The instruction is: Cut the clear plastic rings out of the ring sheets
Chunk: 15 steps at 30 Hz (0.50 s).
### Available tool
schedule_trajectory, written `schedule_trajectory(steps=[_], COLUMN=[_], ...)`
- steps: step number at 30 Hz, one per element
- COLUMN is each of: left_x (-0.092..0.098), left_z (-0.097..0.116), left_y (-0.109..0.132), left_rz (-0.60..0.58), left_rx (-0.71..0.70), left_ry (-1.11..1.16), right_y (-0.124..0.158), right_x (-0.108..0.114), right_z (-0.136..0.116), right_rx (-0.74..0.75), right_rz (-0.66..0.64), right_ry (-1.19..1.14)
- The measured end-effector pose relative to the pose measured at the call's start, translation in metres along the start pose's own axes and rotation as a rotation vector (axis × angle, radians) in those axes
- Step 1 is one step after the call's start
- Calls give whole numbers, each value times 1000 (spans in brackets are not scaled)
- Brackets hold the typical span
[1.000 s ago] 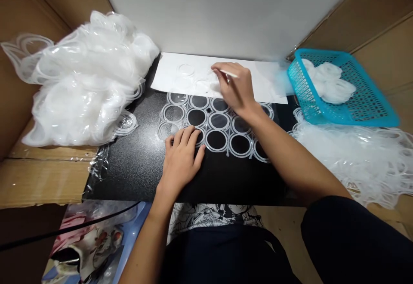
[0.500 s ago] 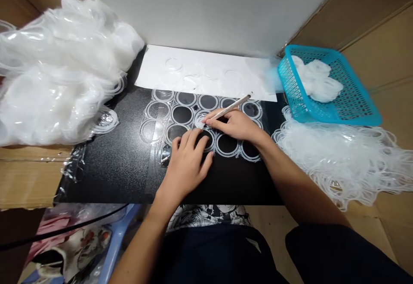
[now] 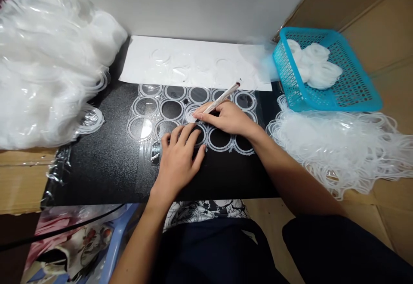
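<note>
- Black table (image 3: 109, 163) against a pale wall (image 3: 193, 4), white paper (image 3: 140, 60) along its far side.
- Right hand (image 3: 227, 118): grip pinched around a slim stick (image 3: 222, 98), over the ring sheet (image 3: 208, 140) at mid-table.
- Left hand (image 3: 179, 161): grip released, fingers spread over the sheet's near side.
- Blue basket (image 3: 292, 77) at far right, beyond a pale heap (image 3: 338, 150).

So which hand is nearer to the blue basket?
The right hand. It sits to the left of the blue basket; the left hand sits farther left and lower in the picture.
</note>
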State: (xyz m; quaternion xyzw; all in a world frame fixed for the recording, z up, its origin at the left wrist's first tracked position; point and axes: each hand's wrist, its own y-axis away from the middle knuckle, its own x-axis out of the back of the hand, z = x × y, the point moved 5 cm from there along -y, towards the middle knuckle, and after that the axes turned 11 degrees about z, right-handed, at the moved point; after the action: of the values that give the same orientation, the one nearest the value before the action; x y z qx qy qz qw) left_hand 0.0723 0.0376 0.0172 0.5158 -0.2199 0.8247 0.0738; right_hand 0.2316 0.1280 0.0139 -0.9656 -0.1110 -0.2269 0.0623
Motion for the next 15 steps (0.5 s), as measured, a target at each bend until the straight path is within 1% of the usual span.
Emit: schedule_trajectory(steps=[4,9,12,15], left_x=[0,-1,-1,0], left_z=[1,0,0,2], left_y=[0,0,1,1], left_rz=[-6,-7,0,6], left_rx=[1,-8,-11,-13], left_ry=[-5,-21,-32,-42], right_y=[2,2,2,3], right_x=[0,1,1,-1], right_z=[2,2,2,2], right_rx=[32,14,8,55], right_rz=[24,9,7,21], right_ry=[3,-54,-49,-8])
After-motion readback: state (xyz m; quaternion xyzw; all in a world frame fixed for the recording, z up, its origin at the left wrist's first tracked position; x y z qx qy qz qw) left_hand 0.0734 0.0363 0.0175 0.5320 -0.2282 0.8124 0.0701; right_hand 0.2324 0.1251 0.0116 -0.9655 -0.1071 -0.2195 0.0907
